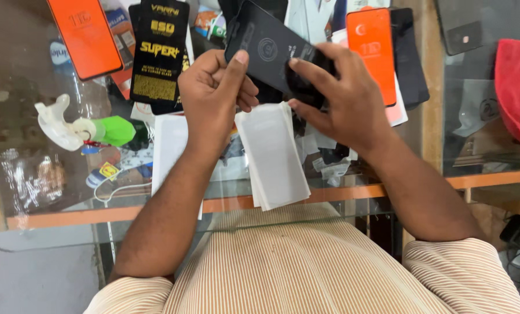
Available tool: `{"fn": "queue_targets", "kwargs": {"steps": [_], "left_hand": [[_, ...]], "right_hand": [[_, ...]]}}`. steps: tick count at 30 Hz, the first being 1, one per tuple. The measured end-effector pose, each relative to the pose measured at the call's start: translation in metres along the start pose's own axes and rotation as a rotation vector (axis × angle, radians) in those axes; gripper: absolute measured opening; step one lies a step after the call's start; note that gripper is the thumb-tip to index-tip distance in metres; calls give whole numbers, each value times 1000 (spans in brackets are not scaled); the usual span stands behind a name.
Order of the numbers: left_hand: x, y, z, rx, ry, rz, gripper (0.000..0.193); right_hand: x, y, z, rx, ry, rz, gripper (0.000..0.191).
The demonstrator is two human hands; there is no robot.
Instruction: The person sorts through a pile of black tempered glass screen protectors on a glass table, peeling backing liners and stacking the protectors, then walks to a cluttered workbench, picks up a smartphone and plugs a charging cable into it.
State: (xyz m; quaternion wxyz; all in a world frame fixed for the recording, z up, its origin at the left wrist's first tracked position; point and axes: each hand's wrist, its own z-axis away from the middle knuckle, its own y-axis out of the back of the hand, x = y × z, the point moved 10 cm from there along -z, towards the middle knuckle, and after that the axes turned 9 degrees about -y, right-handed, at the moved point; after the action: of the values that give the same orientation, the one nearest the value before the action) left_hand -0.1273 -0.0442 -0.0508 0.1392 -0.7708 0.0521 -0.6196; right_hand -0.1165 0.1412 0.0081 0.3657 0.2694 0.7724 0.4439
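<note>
On the glass counter [56,229], an orange pack [85,35] and a black pack [158,49] lie far left. Above them the left hand [213,87] pinches the near edge of a black sleeve [265,46] under its thumb, and the right hand [341,93] clamps its right end. Held so lightly over glass, the sleeve could slip and drop onto the white sheets [274,154], scattering them.

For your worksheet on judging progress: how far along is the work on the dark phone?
Done: white sleeve lies on the glass counter, seemingly emptied. In hand: left hand and right hand both hold the dark phone above it. Left: whether its screen is covered cannot be told.
</note>
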Motion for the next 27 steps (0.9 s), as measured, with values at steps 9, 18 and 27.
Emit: {"fn": "queue_targets", "kwargs": {"steps": [9, 18, 27], "left_hand": [[-13, -12, 2, -16, 72, 27, 8], [-12, -11, 4, -13, 40, -41, 9], [5, -30, 12, -78, -123, -203, 4]], "right_hand": [[51, -28, 4, 20, -402, -360, 50], [103, -30, 6, 81, -483, 173, 62], [161, 26, 35, 77, -675, 342, 61]]}}
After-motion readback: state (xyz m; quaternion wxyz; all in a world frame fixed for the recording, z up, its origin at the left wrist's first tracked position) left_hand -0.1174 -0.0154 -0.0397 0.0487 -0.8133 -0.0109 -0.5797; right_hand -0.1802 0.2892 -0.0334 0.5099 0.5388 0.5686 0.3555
